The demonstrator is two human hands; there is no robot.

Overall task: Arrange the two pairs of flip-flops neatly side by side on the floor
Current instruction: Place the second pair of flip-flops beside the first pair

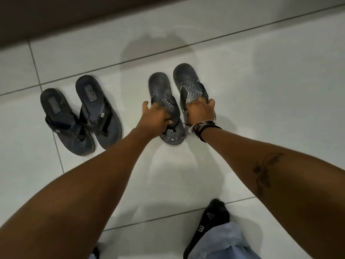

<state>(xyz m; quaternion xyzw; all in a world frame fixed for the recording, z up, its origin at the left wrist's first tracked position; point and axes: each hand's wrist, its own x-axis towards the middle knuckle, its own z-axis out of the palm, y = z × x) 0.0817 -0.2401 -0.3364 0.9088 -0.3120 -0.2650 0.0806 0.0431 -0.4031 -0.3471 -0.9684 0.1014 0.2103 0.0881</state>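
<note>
Two pairs of dark flip-flops lie on the white tiled floor. The plain dark pair is at the left: one flip-flop and its mate, their toe ends overlapping. The wavy-patterned pair is at the centre, heels away from me. My left hand grips the straps of the left patterned flip-flop. My right hand, with bracelets on the wrist, grips the straps of the right patterned flip-flop, which sits a little farther from me than its mate.
A dark wall base runs along the top of the view. My foot in a black sock and a light denim trouser leg are at the bottom. Bare tiles extend to the right of the flip-flops.
</note>
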